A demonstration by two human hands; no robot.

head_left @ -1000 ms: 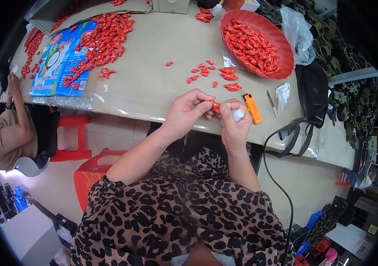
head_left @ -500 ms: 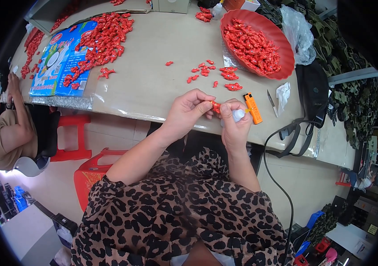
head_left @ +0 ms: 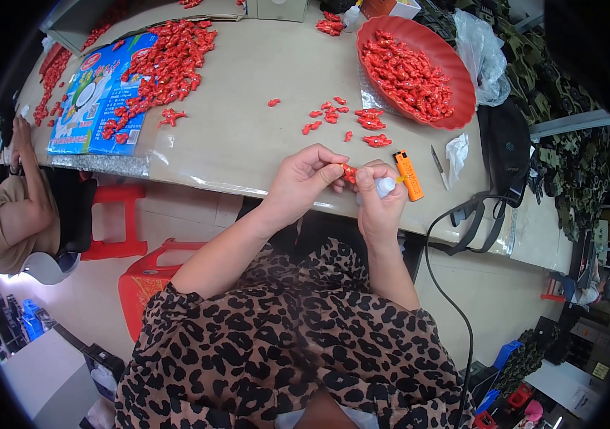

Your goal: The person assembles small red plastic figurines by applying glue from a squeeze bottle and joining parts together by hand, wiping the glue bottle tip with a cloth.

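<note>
I am seeing my left hand (head_left: 303, 184) pinching a small red plastic piece (head_left: 348, 173) between thumb and fingertips, the grip closed tight on it. The piece is sitting right at the gap between both hands, above the near edge of the table (head_left: 248, 136). My right hand (head_left: 380, 204) is curling shut around a small whitish object (head_left: 385, 186); its tip is touching the red piece, and I cannot tell what that object is, since the fingers are covering most of it. How the red piece is shaped is also hard to make out, as it is half hidden by the left fingertips.

Just beside the right grip, on its far right side, an orange lighter (head_left: 409, 174) is lying flat on the table. Beyond both grips, a scatter of loose red pieces (head_left: 351, 121) is lying, and farther to the right a red bowl (head_left: 462, 100) is holding a heap of them. Well off to the left of the left grip, more red pieces are piling over a blue printed sheet (head_left: 94, 107). Another person (head_left: 12, 222) is sitting at the far left, partly cut off by the rim.
</note>
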